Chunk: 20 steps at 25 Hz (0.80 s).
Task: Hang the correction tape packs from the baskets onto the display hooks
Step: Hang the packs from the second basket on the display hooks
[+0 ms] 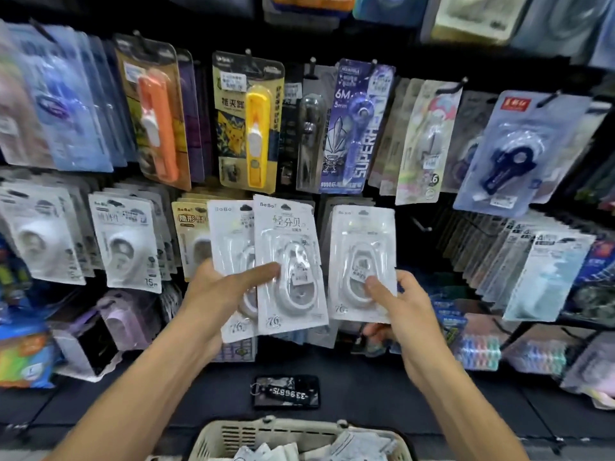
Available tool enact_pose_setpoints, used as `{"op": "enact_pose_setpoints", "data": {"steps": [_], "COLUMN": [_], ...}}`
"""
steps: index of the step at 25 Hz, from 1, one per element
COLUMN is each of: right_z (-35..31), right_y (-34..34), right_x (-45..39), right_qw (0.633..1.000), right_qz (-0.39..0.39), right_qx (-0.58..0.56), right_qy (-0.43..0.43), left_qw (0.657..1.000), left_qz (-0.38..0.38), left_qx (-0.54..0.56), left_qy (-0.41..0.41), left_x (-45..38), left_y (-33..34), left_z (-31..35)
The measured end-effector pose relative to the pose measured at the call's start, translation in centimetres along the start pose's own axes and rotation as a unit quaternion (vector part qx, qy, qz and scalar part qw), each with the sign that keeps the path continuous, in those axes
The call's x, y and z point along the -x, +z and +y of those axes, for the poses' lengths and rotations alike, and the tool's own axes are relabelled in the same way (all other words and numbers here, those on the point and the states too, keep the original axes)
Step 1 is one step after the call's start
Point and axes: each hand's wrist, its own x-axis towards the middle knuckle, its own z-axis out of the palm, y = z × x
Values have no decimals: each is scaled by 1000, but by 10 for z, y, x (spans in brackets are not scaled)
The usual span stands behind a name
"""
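Dark display wall (422, 201) fills the view, hooks crowded with blister-packed correction tapes: an orange pack (156, 114), a yellow cartoon pack (248, 128), a purple pack (357, 128) and a navy one (519, 154) along the upper row, white packs (124, 241) ranked below. Up front, the left hand (219, 294) grips two overlapping white correction tape packs (288, 267), thumb laid across the front one, fingers curled behind. The right hand (399, 304) pinches a single white pack (362, 261) by its lower edge, thumb on the front, holding it upright just beside the left pair and apart from them. Down at the bottom edge sits a beige basket (213, 437) with more packs lying inside, and a dark phone (286, 390) rests on the ledge beyond it.
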Motion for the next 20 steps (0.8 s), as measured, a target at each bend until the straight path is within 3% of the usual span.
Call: {"op": "enact_pose_setpoints", "data": {"steps": [8,10,12,14,15,20], "right_z": [9,8,11,13,14,13], "right_y": [1,11,25,38,40,23], "right_x": [1,3,10,16,17,3], "right_qw": [997,998,999,991,990,998], "right_qz": [45,26,-45,-124,-126,20], "right_qx": [-50,-47,-15,-52,-69,-57], "right_qy": [36,43,12,4,-2,2], "left_qw": [994,995,996,996,996,998], "left_qz": [-1,-7,-29,-67,-81,-44], "left_qx": [99,97,84,57,46,19], "left_qy": [36,35,26,9,3,33], "left_x": [-9,-7,-5,-3,-2,-5], "left_y": [6,8,12,16,17,7], "left_z": [-5,-10,-15,-21,-23,-20]}}
